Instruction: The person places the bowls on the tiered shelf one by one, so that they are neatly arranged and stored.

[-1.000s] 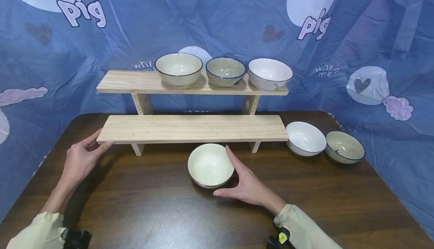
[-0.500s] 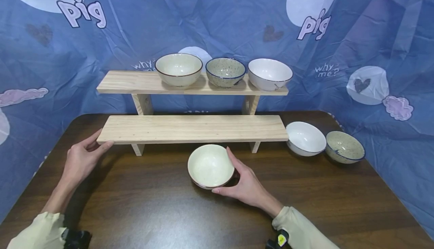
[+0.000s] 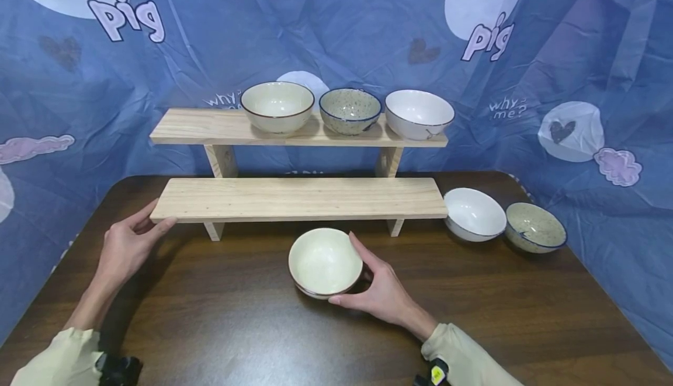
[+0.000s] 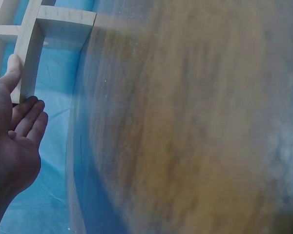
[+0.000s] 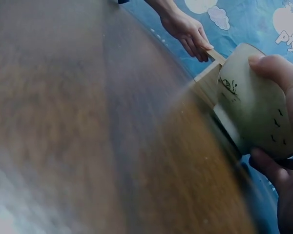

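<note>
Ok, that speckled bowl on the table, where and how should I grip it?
I'd pinch the speckled bowl by its right rim, coming from the right and above with the right hand, once free: it sits upright, and the white bowl crowds its left.

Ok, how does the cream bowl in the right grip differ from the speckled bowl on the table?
The cream bowl is plain inside; the speckled bowl is greyish with a dark blue mark. The cream bowl's rim is brown, the speckled bowl's blue. The right grip holds the cream bowl, while the speckled bowl sits on the table, untouched. Both are round, open-topped and empty.
</note>
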